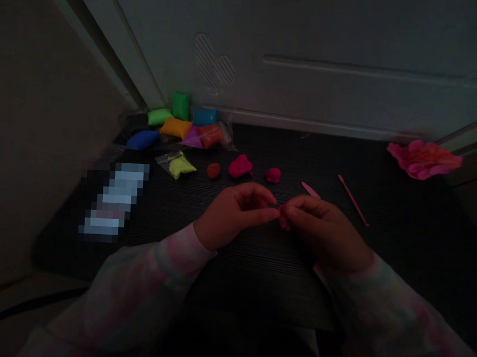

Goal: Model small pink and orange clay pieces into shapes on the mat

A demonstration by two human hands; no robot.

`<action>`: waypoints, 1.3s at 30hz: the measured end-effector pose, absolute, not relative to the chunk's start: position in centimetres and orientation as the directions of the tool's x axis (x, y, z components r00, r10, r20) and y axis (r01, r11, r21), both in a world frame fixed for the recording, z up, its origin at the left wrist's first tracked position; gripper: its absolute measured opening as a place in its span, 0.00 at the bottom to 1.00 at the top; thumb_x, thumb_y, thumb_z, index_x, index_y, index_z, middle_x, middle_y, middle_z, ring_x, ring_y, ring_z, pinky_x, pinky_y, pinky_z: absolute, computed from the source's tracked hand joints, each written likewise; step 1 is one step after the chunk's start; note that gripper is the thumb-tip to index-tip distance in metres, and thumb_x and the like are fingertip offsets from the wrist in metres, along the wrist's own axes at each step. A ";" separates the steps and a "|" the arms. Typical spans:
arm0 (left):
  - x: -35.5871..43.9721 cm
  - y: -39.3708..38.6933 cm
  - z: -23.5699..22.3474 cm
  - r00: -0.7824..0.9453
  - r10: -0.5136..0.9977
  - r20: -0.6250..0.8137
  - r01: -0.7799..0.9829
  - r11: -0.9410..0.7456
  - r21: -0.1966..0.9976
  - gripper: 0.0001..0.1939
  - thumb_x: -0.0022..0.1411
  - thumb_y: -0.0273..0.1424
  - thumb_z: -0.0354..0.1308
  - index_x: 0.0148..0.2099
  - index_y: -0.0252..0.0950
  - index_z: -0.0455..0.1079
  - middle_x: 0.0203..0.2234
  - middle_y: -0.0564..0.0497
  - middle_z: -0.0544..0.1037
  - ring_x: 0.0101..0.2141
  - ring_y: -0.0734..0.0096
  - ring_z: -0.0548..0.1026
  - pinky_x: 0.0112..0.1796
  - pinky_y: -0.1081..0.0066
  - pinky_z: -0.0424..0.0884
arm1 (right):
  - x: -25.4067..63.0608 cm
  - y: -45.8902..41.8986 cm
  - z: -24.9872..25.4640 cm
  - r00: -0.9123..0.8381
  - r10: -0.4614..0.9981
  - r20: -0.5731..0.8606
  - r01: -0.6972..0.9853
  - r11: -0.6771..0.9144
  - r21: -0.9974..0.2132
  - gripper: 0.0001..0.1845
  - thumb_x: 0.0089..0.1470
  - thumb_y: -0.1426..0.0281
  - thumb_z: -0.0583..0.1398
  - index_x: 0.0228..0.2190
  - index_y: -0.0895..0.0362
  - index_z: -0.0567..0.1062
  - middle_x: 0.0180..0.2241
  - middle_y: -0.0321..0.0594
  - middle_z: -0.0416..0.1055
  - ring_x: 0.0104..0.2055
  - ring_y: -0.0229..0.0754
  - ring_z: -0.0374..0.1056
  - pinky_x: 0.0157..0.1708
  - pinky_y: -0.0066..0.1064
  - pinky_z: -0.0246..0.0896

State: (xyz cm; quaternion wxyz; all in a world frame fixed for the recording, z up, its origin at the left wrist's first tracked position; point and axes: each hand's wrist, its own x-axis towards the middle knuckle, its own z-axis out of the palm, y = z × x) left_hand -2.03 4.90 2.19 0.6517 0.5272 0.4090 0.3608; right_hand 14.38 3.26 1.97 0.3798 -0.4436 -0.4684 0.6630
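Over the dark table my right hand (326, 225) is closed in a pinch on a small piece of pink modelling clay (282, 207), which is mostly hidden by the fingers. My left hand (240, 213) faces it with fingers curved and the thumb and fingertips apart. Its thumb tip comes up close to the pink clay; whether it touches, I cannot tell. Beyond the hands lie a small pink clay lump (273, 175), a larger pink clay lump (240, 167) and a reddish-brown clay ball (213, 171). A flat pink modelling tool (310, 190) lies partly behind my right hand.
A thin pink stick tool (353, 200) lies at right, with a pink artificial flower (423, 159) farther back. Several coloured clay packs (176, 128) sit in clear plastic at back left, near a yellow clay packet (180, 166). A blurred-out screen (115, 201) lies at left.
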 end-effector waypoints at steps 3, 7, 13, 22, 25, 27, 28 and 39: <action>-2.1 4.7 2.2 0.391 0.917 -0.082 0.005 0.087 0.996 0.10 0.45 0.29 0.60 0.34 0.36 0.69 0.23 0.56 0.69 0.25 0.80 0.67 0.28 0.77 0.63 | 14.3 3.2 2.1 -0.346 0.908 -0.238 -0.111 -0.291 -0.950 0.05 0.43 0.68 0.59 0.21 0.56 0.71 0.20 0.30 0.66 0.24 0.31 0.60 0.26 0.25 0.53; -2.3 4.6 2.3 0.386 0.922 0.029 0.080 -0.064 0.995 0.09 0.46 0.30 0.59 0.34 0.37 0.71 0.27 0.53 0.71 0.29 0.76 0.69 0.31 0.75 0.65 | 14.2 3.2 2.2 -0.348 0.910 -0.226 -0.117 -0.281 -0.953 0.05 0.44 0.68 0.59 0.21 0.56 0.71 0.21 0.31 0.66 0.25 0.32 0.60 0.27 0.26 0.53; -2.3 4.4 2.4 0.359 0.927 0.112 0.085 -0.152 0.985 0.07 0.48 0.30 0.58 0.33 0.38 0.72 0.27 0.53 0.73 0.30 0.76 0.70 0.32 0.74 0.65 | 14.1 3.1 2.3 -0.328 0.917 -0.226 -0.154 -0.288 -0.945 0.04 0.44 0.68 0.59 0.21 0.55 0.71 0.22 0.31 0.67 0.26 0.31 0.60 0.28 0.25 0.54; -2.1 4.1 2.6 0.328 0.939 0.105 0.068 -0.134 0.989 0.07 0.47 0.29 0.58 0.32 0.37 0.71 0.28 0.53 0.74 0.30 0.76 0.71 0.33 0.74 0.66 | 13.8 2.7 2.3 -0.255 0.939 -0.230 -0.183 -0.280 -0.942 0.04 0.43 0.67 0.60 0.23 0.54 0.72 0.21 0.31 0.66 0.25 0.31 0.61 0.27 0.25 0.54; -2.0 4.1 2.7 0.301 0.947 0.111 0.072 -0.139 0.988 0.07 0.47 0.29 0.59 0.32 0.37 0.71 0.28 0.53 0.74 0.30 0.75 0.71 0.32 0.75 0.66 | 13.7 2.7 2.4 -0.230 0.943 -0.241 -0.164 -0.282 -0.945 0.05 0.42 0.66 0.60 0.23 0.55 0.72 0.22 0.32 0.67 0.25 0.33 0.61 0.27 0.26 0.55; -2.0 4.1 2.7 0.286 0.951 0.117 0.079 -0.146 0.986 0.06 0.47 0.29 0.59 0.32 0.37 0.71 0.28 0.53 0.74 0.30 0.75 0.71 0.32 0.75 0.66 | 13.6 2.6 2.4 -0.222 0.945 -0.242 -0.157 -0.280 -0.947 0.06 0.42 0.65 0.60 0.23 0.55 0.72 0.22 0.32 0.67 0.25 0.33 0.61 0.26 0.26 0.56; -2.0 4.1 2.7 0.282 0.952 0.123 0.080 -0.151 0.985 0.06 0.47 0.29 0.59 0.31 0.37 0.71 0.28 0.53 0.74 0.30 0.76 0.71 0.32 0.75 0.67 | 13.6 2.6 2.4 -0.220 0.946 -0.238 -0.156 -0.275 -0.949 0.06 0.42 0.65 0.60 0.23 0.55 0.71 0.22 0.32 0.67 0.26 0.34 0.61 0.27 0.27 0.56; -1.9 3.9 2.6 0.263 0.953 0.152 0.048 -0.170 0.984 0.05 0.47 0.29 0.59 0.31 0.36 0.70 0.27 0.55 0.74 0.30 0.77 0.70 0.32 0.77 0.66 | 13.2 2.5 2.2 -0.216 0.951 -0.223 -0.224 -0.270 -0.936 0.04 0.44 0.66 0.59 0.24 0.54 0.71 0.22 0.31 0.66 0.26 0.32 0.61 0.28 0.26 0.56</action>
